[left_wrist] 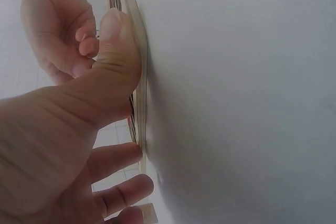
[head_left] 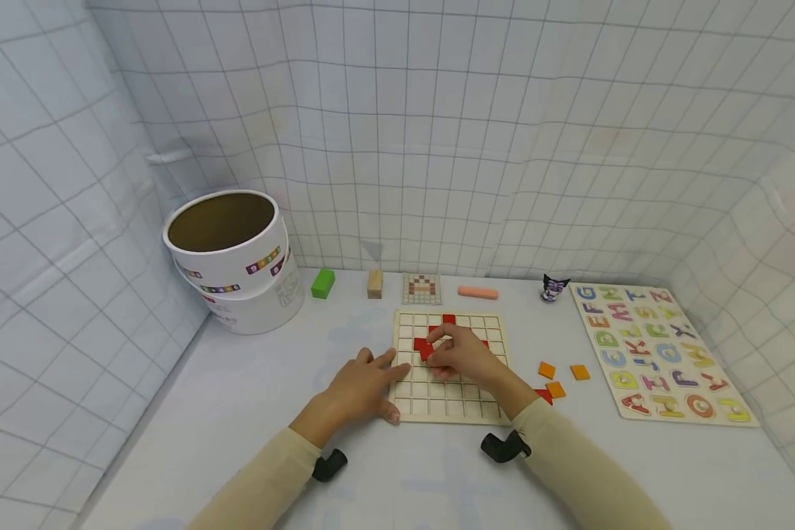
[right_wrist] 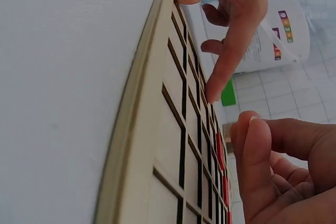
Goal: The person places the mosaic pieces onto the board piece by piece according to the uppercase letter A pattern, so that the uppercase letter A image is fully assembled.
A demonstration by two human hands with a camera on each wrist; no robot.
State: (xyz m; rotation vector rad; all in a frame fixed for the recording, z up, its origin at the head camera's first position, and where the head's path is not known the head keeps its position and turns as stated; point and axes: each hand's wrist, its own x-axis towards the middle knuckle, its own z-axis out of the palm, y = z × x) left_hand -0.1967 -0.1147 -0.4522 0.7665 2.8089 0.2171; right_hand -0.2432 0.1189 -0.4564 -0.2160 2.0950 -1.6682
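A wooden grid board lies flat at the middle of the table, with a few red tiles set in its far rows. My left hand rests on the board's left edge, index finger straight on the grid and thumb pressed against the front corner. My right hand hovers over the board's middle with fingers curled, their tips on a red tile. In the right wrist view the thumb sits beside the red tiles on the board.
Three orange tiles and a red one lie right of the board. An alphabet puzzle is at the far right. Two stacked round boxes stand back left. A green block, wooden block, pattern card, pink stick and figurine line the back.
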